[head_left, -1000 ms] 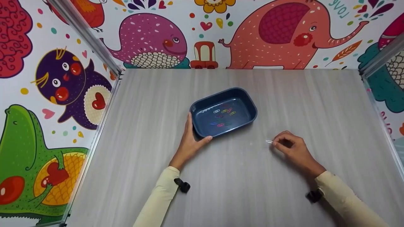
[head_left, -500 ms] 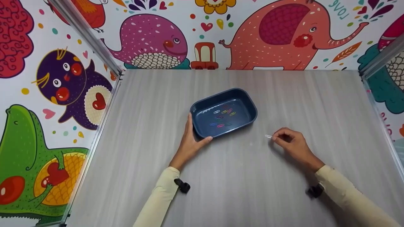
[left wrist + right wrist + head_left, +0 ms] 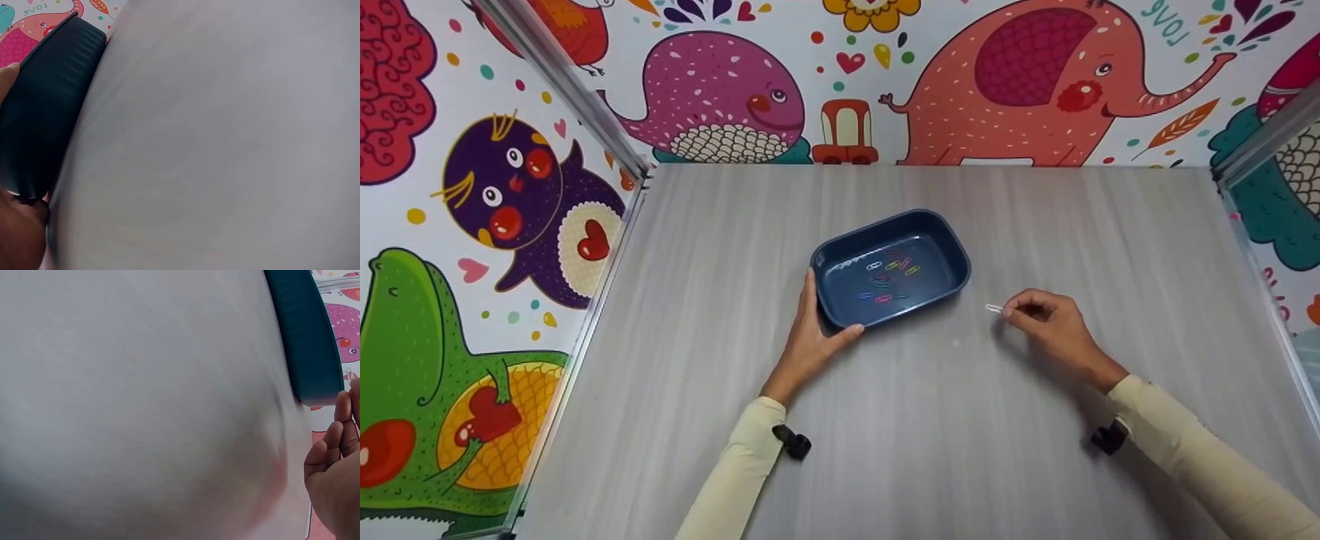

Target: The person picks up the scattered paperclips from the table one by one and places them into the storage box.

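A dark blue rectangular tray point(image 3: 931, 279) sits at a slant on the table, with several coloured paper clips on its floor, among them a white one point(image 3: 874, 265) and a pink one point(image 3: 883, 298). My left hand point(image 3: 808, 334) holds the tray's near left corner, thumb at the front side and fingers along the left side. Right of the tray, my right hand point(image 3: 1054, 330) pinches a white paper clip point(image 3: 993, 307) between thumb and forefinger, its free end pointing left. The right wrist view shows the tray's outer wall point(image 3: 309, 337) beyond the fingers.
A grey wood-grain table point(image 3: 930, 435) lies under both hands. Walls printed with cartoon animals, such as an elephant point(image 3: 1020, 82), stand behind and at both sides. Metal posts point(image 3: 562, 82) run up at the back corners.
My right hand has moved forward and slightly left with the white paper clip, closer to the tray. The left hand and the tray have stayed in place.
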A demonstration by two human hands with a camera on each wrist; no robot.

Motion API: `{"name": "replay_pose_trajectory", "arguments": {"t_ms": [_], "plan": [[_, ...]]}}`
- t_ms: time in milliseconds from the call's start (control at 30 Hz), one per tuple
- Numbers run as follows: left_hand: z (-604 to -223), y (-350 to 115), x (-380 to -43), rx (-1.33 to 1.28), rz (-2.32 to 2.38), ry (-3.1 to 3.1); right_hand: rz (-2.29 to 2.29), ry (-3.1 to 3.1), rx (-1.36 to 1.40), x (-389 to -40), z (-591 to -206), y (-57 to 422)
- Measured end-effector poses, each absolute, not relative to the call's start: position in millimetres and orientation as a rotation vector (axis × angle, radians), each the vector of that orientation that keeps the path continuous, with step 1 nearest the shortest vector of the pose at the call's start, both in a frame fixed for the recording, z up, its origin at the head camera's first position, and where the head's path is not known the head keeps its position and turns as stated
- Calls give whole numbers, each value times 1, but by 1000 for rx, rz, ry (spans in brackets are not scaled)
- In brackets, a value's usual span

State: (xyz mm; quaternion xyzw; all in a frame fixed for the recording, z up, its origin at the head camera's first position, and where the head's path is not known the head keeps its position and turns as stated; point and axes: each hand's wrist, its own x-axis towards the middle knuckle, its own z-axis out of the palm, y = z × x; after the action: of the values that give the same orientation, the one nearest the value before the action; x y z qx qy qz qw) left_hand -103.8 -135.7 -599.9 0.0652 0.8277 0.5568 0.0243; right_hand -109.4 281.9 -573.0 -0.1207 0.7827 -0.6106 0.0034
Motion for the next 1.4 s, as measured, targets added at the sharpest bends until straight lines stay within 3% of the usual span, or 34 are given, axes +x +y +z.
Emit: {"name": "replay_pose_trajectory", "arguments": {"t_ms": [1400], "plan": [[-599, -136, -104, 175, 1705, 2555, -1699, 2481, -493, -146, -549, 246]]}}
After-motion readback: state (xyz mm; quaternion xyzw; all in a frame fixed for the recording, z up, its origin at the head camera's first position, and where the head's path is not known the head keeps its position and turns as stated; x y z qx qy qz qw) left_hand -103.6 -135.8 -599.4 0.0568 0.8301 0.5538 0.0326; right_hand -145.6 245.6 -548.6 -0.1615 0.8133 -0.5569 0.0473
